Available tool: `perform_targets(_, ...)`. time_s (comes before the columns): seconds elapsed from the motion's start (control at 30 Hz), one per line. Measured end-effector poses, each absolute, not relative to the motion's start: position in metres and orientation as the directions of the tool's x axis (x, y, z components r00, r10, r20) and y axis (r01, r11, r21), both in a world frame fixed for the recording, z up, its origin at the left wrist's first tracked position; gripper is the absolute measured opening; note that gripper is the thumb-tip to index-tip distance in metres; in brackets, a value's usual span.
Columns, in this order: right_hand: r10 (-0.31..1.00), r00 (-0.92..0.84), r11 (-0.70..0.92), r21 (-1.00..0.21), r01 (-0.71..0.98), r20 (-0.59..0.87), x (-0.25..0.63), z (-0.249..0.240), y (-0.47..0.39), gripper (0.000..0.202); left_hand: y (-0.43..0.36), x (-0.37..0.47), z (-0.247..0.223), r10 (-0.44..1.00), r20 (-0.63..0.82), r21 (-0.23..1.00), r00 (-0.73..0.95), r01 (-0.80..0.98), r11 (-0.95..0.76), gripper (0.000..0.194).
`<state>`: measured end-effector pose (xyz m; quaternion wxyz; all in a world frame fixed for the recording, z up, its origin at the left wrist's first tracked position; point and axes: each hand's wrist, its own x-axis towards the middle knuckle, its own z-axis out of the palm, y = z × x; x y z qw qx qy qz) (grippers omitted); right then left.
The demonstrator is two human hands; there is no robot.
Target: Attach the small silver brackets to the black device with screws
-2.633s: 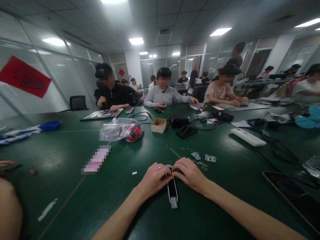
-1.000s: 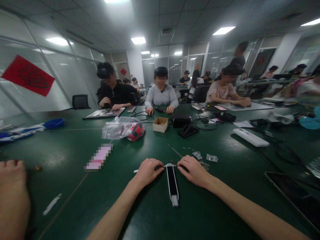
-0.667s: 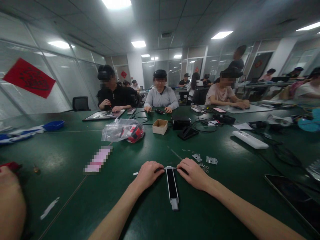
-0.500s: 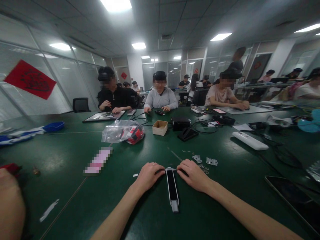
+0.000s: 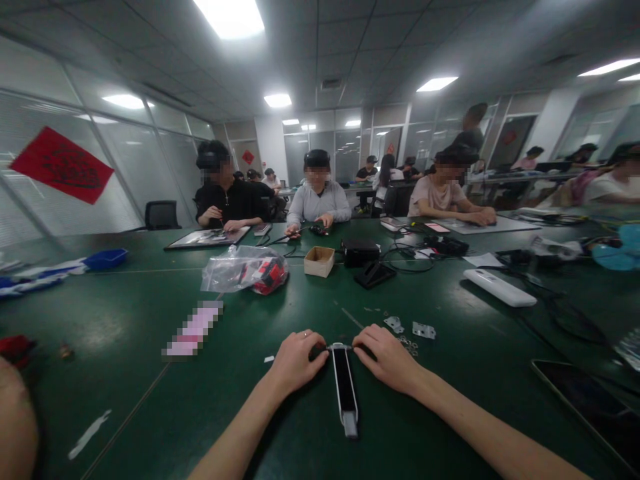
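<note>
A slim white-framed device (image 5: 343, 381) with a long black panel lies on the green table, its grey narrow end toward me. My left hand (image 5: 299, 363) is closed, thumb and index finger pinching at the left side of its far end. On the opposite side, my right hand (image 5: 384, 357) pinches with curled fingers at the right of that same end. Small thin parts stick out sideways there, mostly covered by my fingertips. Near my right hand lie several small rings (image 5: 409, 345) and clear bags of small parts (image 5: 424, 330). A small white scrap (image 5: 269, 359) is left of my left hand.
Ahead are a plastic bag with red-and-black contents (image 5: 245, 270), a small open box (image 5: 319, 261) and a black box (image 5: 360, 253). A white device (image 5: 500, 288), cables and a tablet (image 5: 585, 407) lie right. Another person's arm (image 5: 17, 427) enters at left; co-workers sit opposite.
The view has shifted a little, so the table items sit slightly lower. Both my hands stay at the device's far end. The neighbour's arm at left has drawn back slightly.
</note>
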<state>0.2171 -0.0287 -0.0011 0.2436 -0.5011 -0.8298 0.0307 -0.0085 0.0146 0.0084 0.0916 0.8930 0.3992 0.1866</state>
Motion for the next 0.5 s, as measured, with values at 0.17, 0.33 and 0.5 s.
perform_targets(0.17, 0.836, -0.388, 0.508, -0.279, 0.815, 0.388, 0.214, -0.001, -0.029, 0.019, 0.014, -0.006, 0.007, 0.745, 0.234, 0.317, 0.624, 0.675, -0.666, 0.012)
perform_targets(0.33, 0.83, -0.379, 0.492, -0.219, 0.843, 0.409, 0.23, 0.013, -0.025, 0.02, 0.016, -0.006, 0.006, 0.729, 0.237, 0.331, 0.642, 0.653, -0.682, 0.015)
perform_targets(0.5, 0.914, -0.209, 0.293, -0.21, 0.933, 0.349, 0.283, 0.044, -0.022, 0.026, 0.017, -0.006, 0.007, 0.723, 0.241, 0.347, 0.648, 0.638, -0.688, 0.014)
